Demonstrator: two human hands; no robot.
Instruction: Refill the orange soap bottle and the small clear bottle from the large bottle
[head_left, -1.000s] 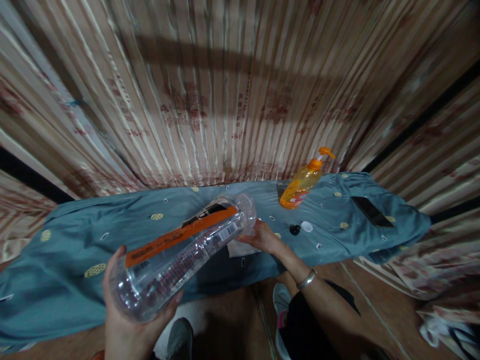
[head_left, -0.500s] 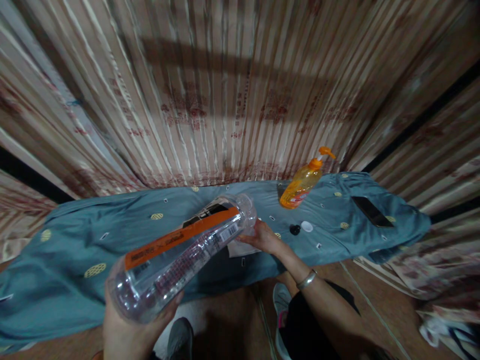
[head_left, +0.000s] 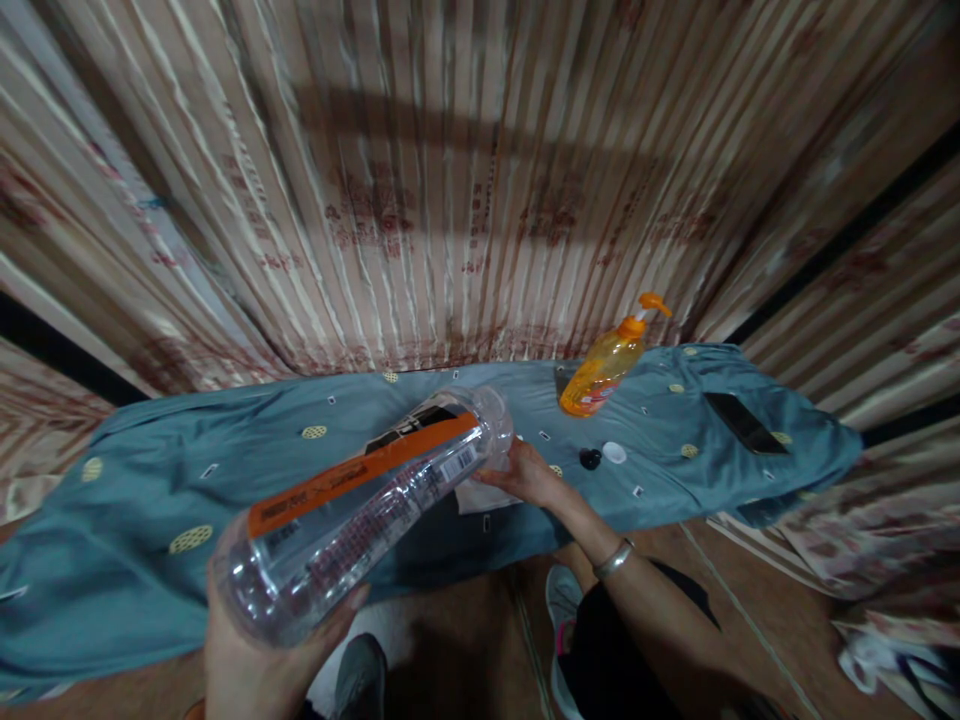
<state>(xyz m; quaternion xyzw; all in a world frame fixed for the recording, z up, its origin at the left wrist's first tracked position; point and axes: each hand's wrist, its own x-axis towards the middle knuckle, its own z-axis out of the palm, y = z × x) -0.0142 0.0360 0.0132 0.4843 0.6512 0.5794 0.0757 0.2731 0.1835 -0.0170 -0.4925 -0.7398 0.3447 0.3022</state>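
A large clear plastic bottle (head_left: 360, 510) with an orange and black label lies tilted, its neck pointing away over the table. My left hand (head_left: 259, 665) cups its base from below, fingers wrapped round it. My right hand (head_left: 525, 472) grips the neck end, which is hidden behind the bottle's shoulder. A silver bangle (head_left: 613, 560) sits on my right wrist.
A blue patterned cloth (head_left: 150, 500) covers the table. On it stand an orange pump bottle (head_left: 604, 366), a small black cap (head_left: 589, 459), a white cap (head_left: 613, 452) and a dark phone (head_left: 744, 423). Striped curtains (head_left: 450, 180) hang behind. My shoes show on the brown floor below.
The bottle's base has shifted slightly down and left in my left hand. My right hand has stayed at the neck.
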